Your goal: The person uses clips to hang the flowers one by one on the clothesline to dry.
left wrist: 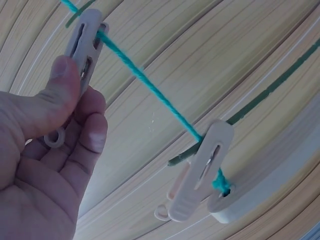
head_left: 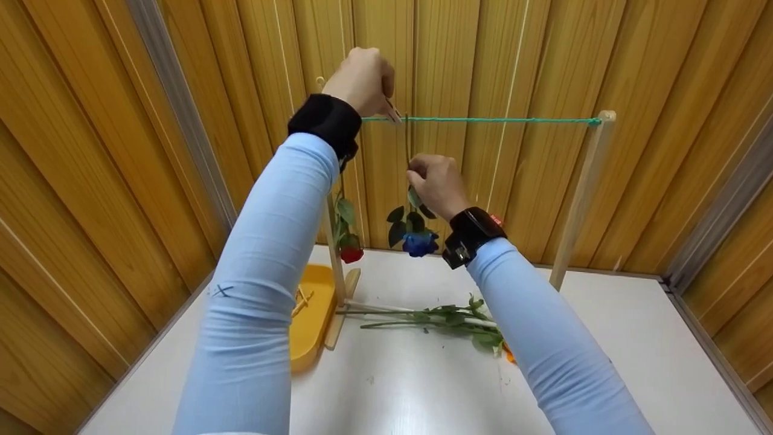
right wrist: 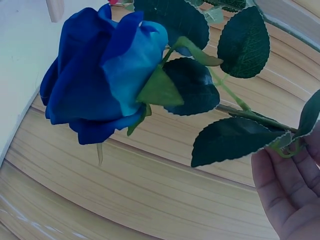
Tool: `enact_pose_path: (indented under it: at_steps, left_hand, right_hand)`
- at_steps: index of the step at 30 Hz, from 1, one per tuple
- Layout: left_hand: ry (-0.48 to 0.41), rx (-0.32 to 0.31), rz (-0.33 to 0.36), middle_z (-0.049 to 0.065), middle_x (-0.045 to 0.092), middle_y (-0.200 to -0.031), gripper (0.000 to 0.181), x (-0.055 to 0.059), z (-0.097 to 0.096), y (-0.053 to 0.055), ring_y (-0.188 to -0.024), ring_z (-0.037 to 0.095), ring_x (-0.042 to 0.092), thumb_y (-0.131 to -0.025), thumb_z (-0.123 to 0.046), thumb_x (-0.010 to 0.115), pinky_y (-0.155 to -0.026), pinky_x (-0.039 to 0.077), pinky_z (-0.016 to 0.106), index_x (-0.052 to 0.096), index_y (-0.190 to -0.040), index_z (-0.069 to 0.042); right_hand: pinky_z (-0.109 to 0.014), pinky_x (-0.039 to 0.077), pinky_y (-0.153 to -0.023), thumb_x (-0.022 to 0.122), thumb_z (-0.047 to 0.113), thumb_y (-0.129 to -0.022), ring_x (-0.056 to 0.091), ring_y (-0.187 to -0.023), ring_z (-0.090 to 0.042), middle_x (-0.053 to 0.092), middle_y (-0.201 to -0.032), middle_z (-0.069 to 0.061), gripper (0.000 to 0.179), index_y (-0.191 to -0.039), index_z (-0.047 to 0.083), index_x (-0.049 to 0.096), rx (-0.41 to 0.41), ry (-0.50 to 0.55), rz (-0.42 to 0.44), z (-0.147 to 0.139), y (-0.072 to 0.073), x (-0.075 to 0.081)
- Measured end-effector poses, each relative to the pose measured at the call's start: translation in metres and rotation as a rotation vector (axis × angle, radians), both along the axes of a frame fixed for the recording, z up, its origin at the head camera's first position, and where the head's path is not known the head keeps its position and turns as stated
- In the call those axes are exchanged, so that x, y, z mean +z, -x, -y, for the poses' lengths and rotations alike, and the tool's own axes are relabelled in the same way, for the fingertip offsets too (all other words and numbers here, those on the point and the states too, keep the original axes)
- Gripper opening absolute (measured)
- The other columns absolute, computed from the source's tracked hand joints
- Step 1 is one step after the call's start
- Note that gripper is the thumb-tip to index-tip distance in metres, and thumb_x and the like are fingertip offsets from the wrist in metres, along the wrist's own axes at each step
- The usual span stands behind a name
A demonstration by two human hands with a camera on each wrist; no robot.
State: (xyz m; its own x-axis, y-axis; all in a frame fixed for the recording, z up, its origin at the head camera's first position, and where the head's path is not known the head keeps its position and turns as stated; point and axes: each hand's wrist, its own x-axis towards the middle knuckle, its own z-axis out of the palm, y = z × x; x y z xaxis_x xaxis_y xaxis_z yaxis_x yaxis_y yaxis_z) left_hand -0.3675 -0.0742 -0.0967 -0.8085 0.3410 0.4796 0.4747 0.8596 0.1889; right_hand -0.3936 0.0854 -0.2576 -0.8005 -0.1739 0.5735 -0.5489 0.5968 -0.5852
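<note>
My left hand [head_left: 362, 78] pinches a pale clothespin [left wrist: 89, 45] between thumb and fingers at the green string [head_left: 501, 119]. The clothespin's tip overlaps the string beside the end of a green stem; whether it clamps the stem I cannot tell. Lower down, my right hand [head_left: 439, 184] pinches the stem of a blue rose [head_left: 420, 244], whose bloom hangs downward. That bloom and its dark leaves fill much of the right wrist view. To the left, a red rose [head_left: 351, 251] hangs head down. A second clothespin [left wrist: 205, 170] grips a stem against the string near the post.
The string runs to a wooden post [head_left: 580, 205] at the right. On the white table [head_left: 410, 386], a yellow tray [head_left: 311, 356] holds several clothespins. Leafy flower stems [head_left: 447, 317] lie at the frame's base, an orange bloom [head_left: 509, 353] partly behind my right sleeve. Wood-patterned walls surround the table.
</note>
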Motion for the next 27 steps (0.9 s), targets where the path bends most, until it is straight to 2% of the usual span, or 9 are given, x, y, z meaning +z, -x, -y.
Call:
enact_pose_path:
  at_steps: [11,19,27]
  left_hand:
    - [-0.027,-0.023,0.061,0.009,0.072,-0.102,0.013,-0.011,-0.002,0.006,-0.084,0.016,0.058,-0.087,-0.004,0.082,-0.071,0.047,0.023,0.077,-0.097,0.001]
    - [0.025,-0.033,0.075,0.011,0.073,-0.107,0.015,-0.012,-0.003,0.008,-0.09,0.018,0.061,-0.089,0.0,0.079,-0.078,0.052,0.028,0.077,-0.103,0.001]
    - [0.038,-0.043,0.087,0.015,0.072,-0.117,0.023,-0.011,-0.006,0.003,-0.096,0.021,0.064,-0.09,0.003,0.075,-0.087,0.055,0.034,0.074,-0.113,0.004]
  right_hand:
    - [-0.04,0.06,-0.079,0.063,0.007,-0.102,0.067,-0.087,-0.029,0.073,-0.102,-0.019,0.017,-0.107,-0.003,0.076,-0.001,-0.011,0.051,0.005,0.0,0.002]
    - [-0.041,0.06,-0.08,0.063,0.008,-0.102,0.067,-0.087,-0.03,0.073,-0.103,-0.019,0.019,-0.11,-0.005,0.075,0.014,-0.022,0.047,0.004,0.0,0.003]
    - [-0.04,0.059,-0.079,0.062,0.008,-0.103,0.067,-0.087,-0.029,0.073,-0.102,-0.018,0.018,-0.109,-0.003,0.075,0.0,-0.013,0.051,0.006,-0.001,0.004]
